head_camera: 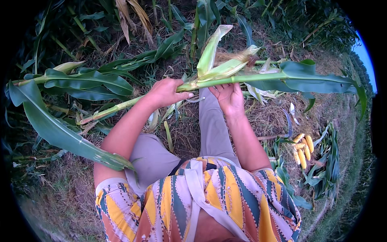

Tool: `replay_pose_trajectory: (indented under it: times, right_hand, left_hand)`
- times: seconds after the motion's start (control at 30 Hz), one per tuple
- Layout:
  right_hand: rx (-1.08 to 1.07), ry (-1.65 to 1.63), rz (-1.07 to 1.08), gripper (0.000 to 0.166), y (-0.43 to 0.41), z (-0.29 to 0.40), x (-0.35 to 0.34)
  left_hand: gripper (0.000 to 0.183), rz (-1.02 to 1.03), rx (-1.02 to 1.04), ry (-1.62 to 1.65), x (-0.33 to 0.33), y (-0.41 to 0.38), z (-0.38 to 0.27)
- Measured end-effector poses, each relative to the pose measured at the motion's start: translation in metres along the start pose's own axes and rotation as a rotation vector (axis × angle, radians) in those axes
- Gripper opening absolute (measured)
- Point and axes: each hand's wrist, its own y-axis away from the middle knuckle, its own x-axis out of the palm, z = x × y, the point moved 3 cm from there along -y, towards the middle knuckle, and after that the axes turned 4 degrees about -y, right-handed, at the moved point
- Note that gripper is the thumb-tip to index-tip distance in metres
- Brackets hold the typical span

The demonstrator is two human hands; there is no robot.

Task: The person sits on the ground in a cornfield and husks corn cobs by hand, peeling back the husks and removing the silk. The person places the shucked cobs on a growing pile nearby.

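Note:
A cut green corn stalk point(217, 81) lies crosswise in front of me. My left hand point(166, 92) is closed around it near its middle, thumb on the near side. My right hand point(230, 98) is palm up against the stalk's underside, fingertips partly hidden behind it. Between and above the hands, a pale green corn husk point(208, 57) stands spread apart on the stalk. Brown corn silk point(231, 57) hangs between its parts; I cannot tell whether an ear is inside. A long corn leaf point(317, 81) extends from the stalk's right end.
Husked yellow corn ears point(300, 151) lie in a pile at right, beside cut green leaves point(329, 163). A sickle point(289, 125) rests on the dry grass nearer me. Other corn stalks point(112, 110) lie at left, and a broad leaf point(66, 130) crosses my left arm. Standing corn point(196, 27) is ahead.

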Motion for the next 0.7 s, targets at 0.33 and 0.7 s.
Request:
replay_pose_trajectory:
  times: [0.33, 0.7]
  right_hand:
    - [-0.127, 0.115, -0.006, 0.045, -0.006, 0.004, 0.019]
    - [-0.108, 0.158, -0.055, 0.039, -0.011, 0.007, 0.014]
  left_hand:
    - [0.044, -0.225, -0.041, -0.015, 0.008, 0.0, -0.013]
    - [0.043, -0.239, -0.167, 0.09, 0.0, 0.012, -0.016]
